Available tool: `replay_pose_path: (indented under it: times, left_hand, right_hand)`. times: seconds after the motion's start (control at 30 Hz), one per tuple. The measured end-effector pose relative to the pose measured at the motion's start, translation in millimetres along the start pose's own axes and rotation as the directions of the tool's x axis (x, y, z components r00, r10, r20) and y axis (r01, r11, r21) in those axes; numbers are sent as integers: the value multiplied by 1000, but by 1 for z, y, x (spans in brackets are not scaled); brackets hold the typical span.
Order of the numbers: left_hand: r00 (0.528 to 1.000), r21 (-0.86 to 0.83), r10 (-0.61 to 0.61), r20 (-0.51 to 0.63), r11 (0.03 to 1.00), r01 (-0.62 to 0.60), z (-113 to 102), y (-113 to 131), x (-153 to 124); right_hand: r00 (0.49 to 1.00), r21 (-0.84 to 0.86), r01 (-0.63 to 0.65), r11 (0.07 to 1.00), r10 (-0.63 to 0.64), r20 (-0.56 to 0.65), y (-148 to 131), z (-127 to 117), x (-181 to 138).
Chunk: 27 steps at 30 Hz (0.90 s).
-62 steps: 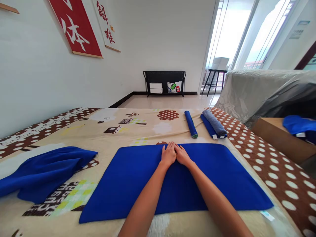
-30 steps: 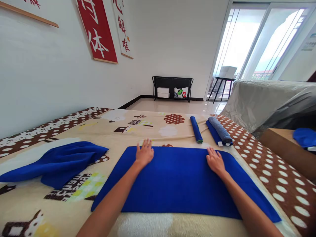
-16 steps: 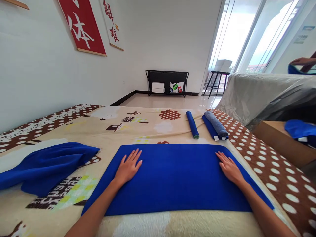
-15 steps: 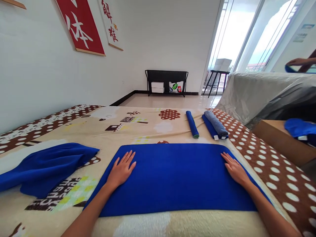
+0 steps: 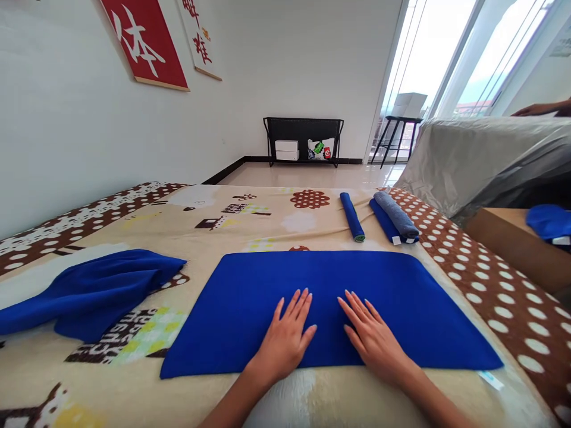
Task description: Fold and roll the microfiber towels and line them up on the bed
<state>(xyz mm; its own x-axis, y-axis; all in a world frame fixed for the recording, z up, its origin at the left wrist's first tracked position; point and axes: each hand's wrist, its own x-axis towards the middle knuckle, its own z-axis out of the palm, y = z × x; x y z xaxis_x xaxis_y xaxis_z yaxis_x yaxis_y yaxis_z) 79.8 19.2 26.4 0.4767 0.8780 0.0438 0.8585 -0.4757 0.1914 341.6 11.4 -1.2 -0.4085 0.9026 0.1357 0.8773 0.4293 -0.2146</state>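
Note:
A blue cloth (image 5: 321,273), probably a towel, lies spread flat in front of me, with a white tag (image 5: 491,379) showing at its near right corner. On its middle, left of centre, my left hand (image 5: 288,336) rests palm down with the fingers stretched out. My right hand (image 5: 372,336) lies flat a short way to the right of it, fingers spread and angled inward. Neither hand grips the fabric. To the left is a crumpled blue cloth (image 5: 107,285). Beyond the flat cloth lie a thin blue roll (image 5: 351,217) and a thicker grey-blue roll (image 5: 396,215) beside more blue fabric.
A patterned blanket (image 5: 214,238) covers the surface under everything. At right stand a cardboard box (image 5: 513,238) with blue cloth on it and a plastic-covered piece of furniture (image 5: 482,142). Another person's hand (image 5: 535,109) shows above that. A black rack (image 5: 303,128) stands against the far wall.
Both my hands have moved from the cloth's left and right sides inward to its middle and nearer its front edge. The view has shifted slightly. The other person's hand no longer shows blue fabric.

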Motion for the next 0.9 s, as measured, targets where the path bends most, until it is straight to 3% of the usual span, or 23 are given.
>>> replay_pose_path:
  times: [0.1, 0.2, 0.33, 0.47, 0.6, 0.7, 0.8, 0.87, 0.9]
  left_hand:
    - [999, 7, 40, 0, 999, -40, 9, -6, -3]
    - [988, 98, -139, -66, 985, 145, 12, -61, -42]
    - [866, 188, -442, -232, 854, 486, 8, -135, -117]
    - [802, 189, -550, -231, 784, 592, 2, -155, -159]
    - [765, 158, -601, -232, 753, 639, -1, -152, -157]
    - [775, 161, -556, -300, 772, 615, -5, -149, -143]
    - [893, 176, -388, -229, 886, 429, -17, -125, -114]
    - [977, 142, -193, -91, 969, 204, -29, -94, -80]
    - [996, 96, -92, -17, 991, 94, -34, -77, -59]
  right_hand:
    - [1000, 5, -15, 1000, 14, 21, 5, 7, -9]
    - [982, -79, -180, 981, 173, -80, 67, 7, -52]
    - [898, -80, -412, 908, 390, -205, 161, 8, -128]
    - [857, -76, -486, 870, 458, -236, 201, 18, -164]
    - [847, -87, -498, 863, 462, -264, 204, 22, -163]
    - [835, -93, -493, 865, 440, -330, 196, 17, -157]
    - [821, -122, -460, 880, 369, -436, 157, 10, -140]
    - [859, -144, -345, 927, 251, -446, 110, 6, -118]
    - [889, -160, -256, 953, 168, -426, 82, 4, -104]
